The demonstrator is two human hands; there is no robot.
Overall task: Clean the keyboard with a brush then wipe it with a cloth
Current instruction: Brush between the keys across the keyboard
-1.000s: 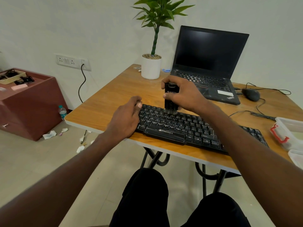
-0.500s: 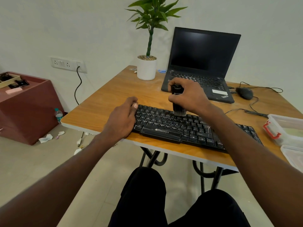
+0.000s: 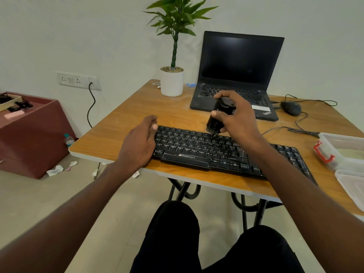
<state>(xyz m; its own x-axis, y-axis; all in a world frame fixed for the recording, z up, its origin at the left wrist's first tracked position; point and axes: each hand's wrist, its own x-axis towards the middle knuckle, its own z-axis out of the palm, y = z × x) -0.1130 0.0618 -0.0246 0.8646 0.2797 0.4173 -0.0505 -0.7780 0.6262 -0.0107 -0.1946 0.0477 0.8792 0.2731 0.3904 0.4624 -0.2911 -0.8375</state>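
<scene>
Here the black Zebronics keyboard (image 3: 226,154) lies along the near edge of the wooden table (image 3: 122,131), and everything else sits around it. Over the keyboard's far row of keys, near its middle, the right hand (image 3: 236,117) holds a small black brush (image 3: 216,121), thumb and fingers curled round its body; the brush is tilted, bristles down and touching the keys. The left hand (image 3: 137,142) rests on the keyboard's left end, fingers bent over the far corner and thumb against the edge, steadying it. Beyond the keyboard stands an open black laptop (image 3: 236,75), with a potted plant (image 3: 172,75) to the laptop's left. Right of the keyboard sit a mouse (image 3: 291,108) and clear plastic containers (image 3: 342,152).
</scene>
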